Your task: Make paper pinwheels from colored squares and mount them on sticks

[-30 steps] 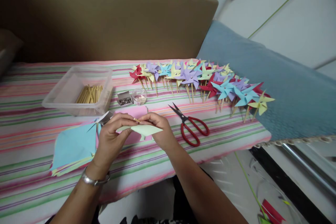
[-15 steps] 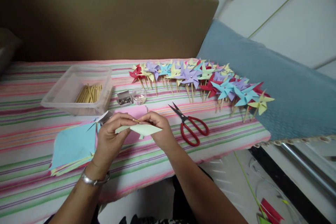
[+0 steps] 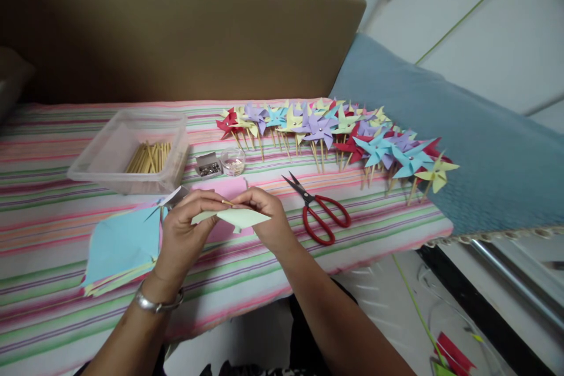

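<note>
Between my hands, above the table, is a pale green paper pinwheel. My left hand pinches it from the left, fingers closed. On the other side my right hand is closed on it too, the fingertips meeting near its middle. A short bit of wooden stick shows by the fingertips; the rest of it is hidden. Beneath the hands lies a pink paper sheet. Close to my left wrist is a stack of coloured paper squares, light blue on top.
Red-handled scissors lie open right of my hands. Behind are a small box of metal pins, a round clear tub and a plastic container with wooden sticks. Several finished pinwheels stand at the back right.
</note>
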### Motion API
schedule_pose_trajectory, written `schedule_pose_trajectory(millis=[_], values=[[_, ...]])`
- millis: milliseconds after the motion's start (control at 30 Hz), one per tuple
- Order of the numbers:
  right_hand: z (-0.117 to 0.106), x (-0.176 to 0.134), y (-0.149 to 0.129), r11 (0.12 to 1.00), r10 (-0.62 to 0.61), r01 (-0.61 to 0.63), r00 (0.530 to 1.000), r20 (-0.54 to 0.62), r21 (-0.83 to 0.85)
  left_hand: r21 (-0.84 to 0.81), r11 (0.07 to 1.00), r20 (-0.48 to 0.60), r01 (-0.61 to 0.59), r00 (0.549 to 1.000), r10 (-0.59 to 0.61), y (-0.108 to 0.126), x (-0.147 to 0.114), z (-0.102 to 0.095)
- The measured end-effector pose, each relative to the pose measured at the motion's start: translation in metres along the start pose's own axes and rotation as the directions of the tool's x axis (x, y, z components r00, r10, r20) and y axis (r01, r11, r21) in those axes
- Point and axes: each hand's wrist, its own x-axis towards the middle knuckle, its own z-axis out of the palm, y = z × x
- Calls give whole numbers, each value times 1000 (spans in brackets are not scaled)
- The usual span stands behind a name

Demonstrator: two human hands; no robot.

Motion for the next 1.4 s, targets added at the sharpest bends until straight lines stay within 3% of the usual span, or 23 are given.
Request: schedule_pose_trajectory(millis=[467,900,1400], values=[[1,-1,-4,999,-6,6,1000,-15,-40,-70,995,-38,70,997,-72,0,-1,3],[4,-4,-8,962,-178,167,983,-33,-218,-182,976,-96,116,986,-135,1,-2,6],[6,-4,-6,954,-224,214,974,-27,-208,-168,980,-103,105,987,-123,4,-2,6]])
